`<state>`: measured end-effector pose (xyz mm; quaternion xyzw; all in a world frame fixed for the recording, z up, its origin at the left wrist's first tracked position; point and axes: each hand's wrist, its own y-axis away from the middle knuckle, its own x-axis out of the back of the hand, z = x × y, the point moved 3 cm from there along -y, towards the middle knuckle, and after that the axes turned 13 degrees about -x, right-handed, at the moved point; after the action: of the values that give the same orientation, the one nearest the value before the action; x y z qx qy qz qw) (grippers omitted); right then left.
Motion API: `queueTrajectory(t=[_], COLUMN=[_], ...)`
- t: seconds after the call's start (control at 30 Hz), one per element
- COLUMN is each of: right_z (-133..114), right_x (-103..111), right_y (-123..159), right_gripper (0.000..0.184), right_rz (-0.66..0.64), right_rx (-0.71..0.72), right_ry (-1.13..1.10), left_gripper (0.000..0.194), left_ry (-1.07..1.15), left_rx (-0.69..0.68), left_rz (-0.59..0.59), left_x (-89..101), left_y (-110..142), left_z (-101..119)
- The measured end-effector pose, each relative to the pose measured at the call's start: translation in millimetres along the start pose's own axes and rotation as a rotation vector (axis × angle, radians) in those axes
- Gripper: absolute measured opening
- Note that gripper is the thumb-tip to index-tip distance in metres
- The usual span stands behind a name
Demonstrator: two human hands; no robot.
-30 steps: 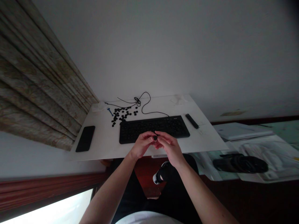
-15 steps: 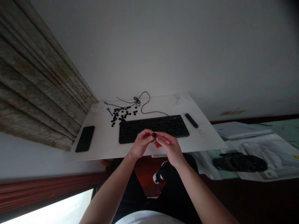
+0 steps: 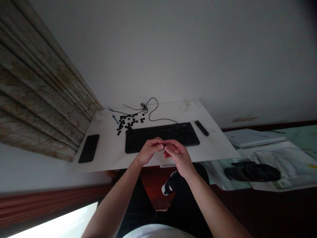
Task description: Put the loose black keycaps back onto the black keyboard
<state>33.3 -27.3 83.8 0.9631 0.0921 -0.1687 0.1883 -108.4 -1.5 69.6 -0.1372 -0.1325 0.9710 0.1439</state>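
While a keyboard [image 3: 162,136] lies near the surface's [image 3: 111,152] front edge, the left hand [image 3: 149,150] and right hand [image 3: 180,156] pinch a black bit [image 3: 164,145].

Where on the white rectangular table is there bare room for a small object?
Bare: between the flat black phone and the long black keyboard; also behind the keyboard's right half, between the thin black cable and the slim dark bar. Crowded: the far left, with small square black keycaps beside a thin blue tool.

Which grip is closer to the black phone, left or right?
Left. The left grip is to the right of the phone, not touching it; the right grip is farther right, beyond the left one.
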Motion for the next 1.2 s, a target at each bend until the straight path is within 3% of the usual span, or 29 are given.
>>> queueTrajectory(t=[0.13,0.33,0.43,0.7,1.03,1.2], right_z=[5,-14,-21,-13,-41,-35], right_x=[28,115,142,162,187,191], right_y=[-3,2,6,1,-8,-6], right_gripper=[0.036,0.033,0.033,0.037,0.04,0.04], right_rz=[0.112,0.435,0.504,0.584,0.664,0.663], right_rx=[-0.01,0.063,0.072,0.026,0.077,0.064], right_ry=[0.017,-0.147,-0.157,-0.14,-0.128,-0.098], left_gripper=[0.029,0.024,0.023,0.016,0.015,0.014], left_ry=[-0.435,-0.891,-1.037,-1.314,-1.335,-1.327], left_rx=[-0.108,-0.295,-0.372,-0.447,-0.4,-0.384], left_rz=[0.041,0.053,0.044,-0.006,-0.017,-0.022], left_x=[4.7,21.2,23.2,16.2,17.1,17.2], left_y=[4,18,22,27,27,27], left_z=[-4,-18,-23,-29,-31,-32])
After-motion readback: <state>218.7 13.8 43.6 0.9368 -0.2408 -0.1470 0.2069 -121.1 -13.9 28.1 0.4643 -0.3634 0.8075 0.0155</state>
